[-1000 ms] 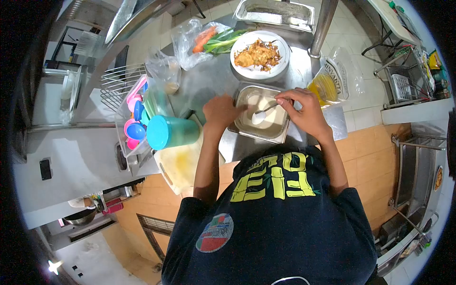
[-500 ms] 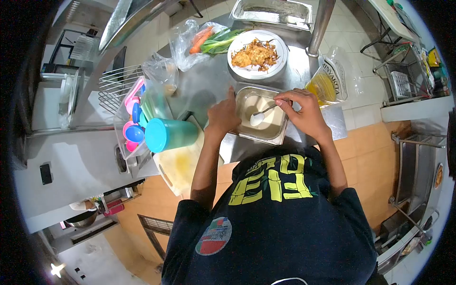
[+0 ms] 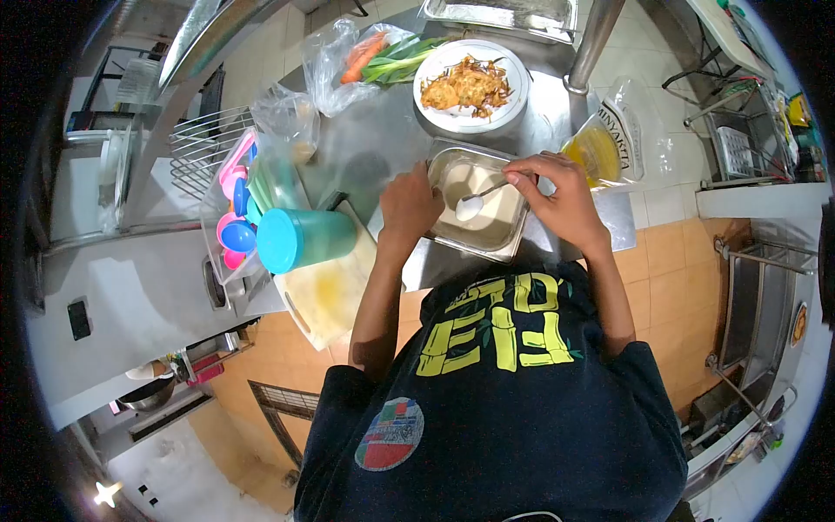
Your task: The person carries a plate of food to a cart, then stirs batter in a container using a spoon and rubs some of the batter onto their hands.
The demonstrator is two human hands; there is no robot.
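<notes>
A rectangular metal food pan holding a pale, creamy liquid rests on the steel table in front of my body. My left hand is closed at the pan's left rim, fingers curled over the edge. Between the thumb and fingers of my right hand is the handle of a spoon. The spoon's bowl carries a white heap and hovers over the liquid, or touches it; I cannot tell which. Behind the pan stands a white plate of browned fried food.
Left of my arm, a teal-lidded container stands on a cutting board, beside a clear bin of colourful cups. Plastic bags with carrots and green leaves lie behind. An oil pouch and a metal post are at right.
My left index finger, stretched out along the rim before, is now curled in. My right hand and the spoon stay over the pan. The whole view has shifted slightly.
</notes>
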